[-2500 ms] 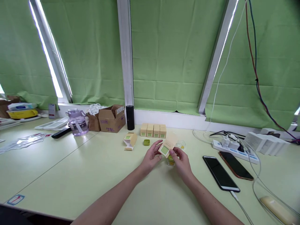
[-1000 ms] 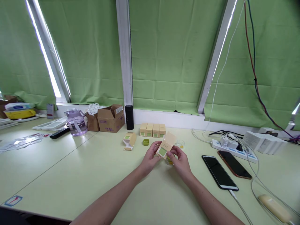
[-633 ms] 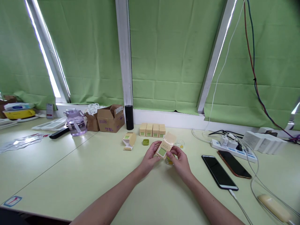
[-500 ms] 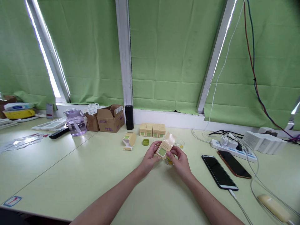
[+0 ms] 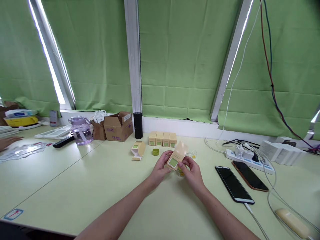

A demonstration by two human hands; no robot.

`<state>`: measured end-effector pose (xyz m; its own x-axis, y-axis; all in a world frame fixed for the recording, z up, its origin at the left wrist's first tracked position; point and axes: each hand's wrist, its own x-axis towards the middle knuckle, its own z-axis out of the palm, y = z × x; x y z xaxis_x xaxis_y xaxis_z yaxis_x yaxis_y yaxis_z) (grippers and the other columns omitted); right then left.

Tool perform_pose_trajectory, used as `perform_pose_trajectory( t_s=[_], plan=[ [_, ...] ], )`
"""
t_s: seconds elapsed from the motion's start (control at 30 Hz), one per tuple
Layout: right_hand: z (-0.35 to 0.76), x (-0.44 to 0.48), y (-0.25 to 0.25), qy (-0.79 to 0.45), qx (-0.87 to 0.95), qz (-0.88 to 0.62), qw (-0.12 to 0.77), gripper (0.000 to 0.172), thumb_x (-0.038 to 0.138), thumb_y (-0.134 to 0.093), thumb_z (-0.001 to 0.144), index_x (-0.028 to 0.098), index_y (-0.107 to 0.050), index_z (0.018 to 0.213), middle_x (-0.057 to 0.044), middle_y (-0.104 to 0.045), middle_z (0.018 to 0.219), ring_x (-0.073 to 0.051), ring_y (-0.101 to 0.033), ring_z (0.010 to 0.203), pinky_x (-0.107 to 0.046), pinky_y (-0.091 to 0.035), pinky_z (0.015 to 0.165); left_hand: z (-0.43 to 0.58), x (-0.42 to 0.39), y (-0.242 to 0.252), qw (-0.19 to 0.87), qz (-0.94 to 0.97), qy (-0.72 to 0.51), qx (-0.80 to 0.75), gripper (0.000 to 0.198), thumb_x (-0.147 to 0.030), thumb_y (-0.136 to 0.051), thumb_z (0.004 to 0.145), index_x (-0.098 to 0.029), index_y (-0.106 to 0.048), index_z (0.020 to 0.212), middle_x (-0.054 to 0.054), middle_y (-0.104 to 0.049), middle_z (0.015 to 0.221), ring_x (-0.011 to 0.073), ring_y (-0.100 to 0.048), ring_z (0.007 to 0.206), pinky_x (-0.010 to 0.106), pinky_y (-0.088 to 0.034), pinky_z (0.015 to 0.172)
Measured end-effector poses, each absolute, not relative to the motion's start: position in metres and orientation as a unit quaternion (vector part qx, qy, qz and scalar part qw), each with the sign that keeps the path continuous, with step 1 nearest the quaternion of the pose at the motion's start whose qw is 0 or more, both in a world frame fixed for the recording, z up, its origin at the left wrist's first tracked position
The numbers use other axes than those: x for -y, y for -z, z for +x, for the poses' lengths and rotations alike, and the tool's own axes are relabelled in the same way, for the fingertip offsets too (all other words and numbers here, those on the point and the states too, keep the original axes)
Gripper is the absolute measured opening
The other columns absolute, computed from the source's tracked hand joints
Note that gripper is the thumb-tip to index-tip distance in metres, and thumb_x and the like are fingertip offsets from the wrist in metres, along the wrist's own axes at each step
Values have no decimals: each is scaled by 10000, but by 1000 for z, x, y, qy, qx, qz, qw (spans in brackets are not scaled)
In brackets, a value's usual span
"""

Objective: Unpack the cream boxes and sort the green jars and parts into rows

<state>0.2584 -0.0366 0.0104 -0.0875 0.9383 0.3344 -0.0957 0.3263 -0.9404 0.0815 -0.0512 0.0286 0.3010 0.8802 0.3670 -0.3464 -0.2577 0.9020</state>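
My left hand (image 5: 160,168) and my right hand (image 5: 192,174) together hold a small tan carton with a green label (image 5: 176,157), tilted, its top flap standing open. A small jar with yellow-green contents (image 5: 180,172) sits on the table just under the carton, partly hidden by my right fingers. Behind it stand a clear cup (image 5: 193,154), a green lid (image 5: 155,152), an opened carton lying on its side (image 5: 137,150) and a row of several tan cartons (image 5: 162,139).
Two phones (image 5: 234,184) (image 5: 250,176), a power strip (image 5: 246,156) and cables lie to the right. A black cylinder (image 5: 138,125), cardboard boxes (image 5: 118,126) and a purple jug (image 5: 80,130) stand at the back left. Another person's hand (image 5: 7,142) shows at the far left edge.
The carton in my hands has shifted slightly and its top flap has been worked open. Another person's hand has appeared at the far left edge.
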Motion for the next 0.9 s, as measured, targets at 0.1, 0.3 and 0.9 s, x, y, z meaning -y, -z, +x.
perform_pose_trajectory(
  t_s=[0.1,0.3,0.9],
  plan=[
    [258,37,-10,-454,577,-364,573,560,637,-769,792,186,-685,1114,-125,-780,1035,-295,-714,1014,-376,-548,859,81,52,-29,541,596,-545,-237,629,-220,-719,770,-260,-517,1364,111,-587,1422,336,-524,1330,450,-416,1072],
    [258,34,-8,-470,560,-360,579,612,654,-770,781,190,-679,1169,-117,-786,1031,-299,-720,1041,-415,-551,924,81,51,-26,496,631,-547,-239,603,-366,-735,880,-244,-503,1423,134,-519,1516,337,-444,1433,476,-348,1173],
    [258,31,-3,-476,562,-351,578,586,626,-781,784,194,-671,1164,-116,-781,1041,-303,-715,1059,-443,-532,973,81,48,-24,531,605,-549,-225,685,-334,-812,803,-241,-514,1412,153,-561,1461,350,-483,1401,481,-398,1137]
  ],
)
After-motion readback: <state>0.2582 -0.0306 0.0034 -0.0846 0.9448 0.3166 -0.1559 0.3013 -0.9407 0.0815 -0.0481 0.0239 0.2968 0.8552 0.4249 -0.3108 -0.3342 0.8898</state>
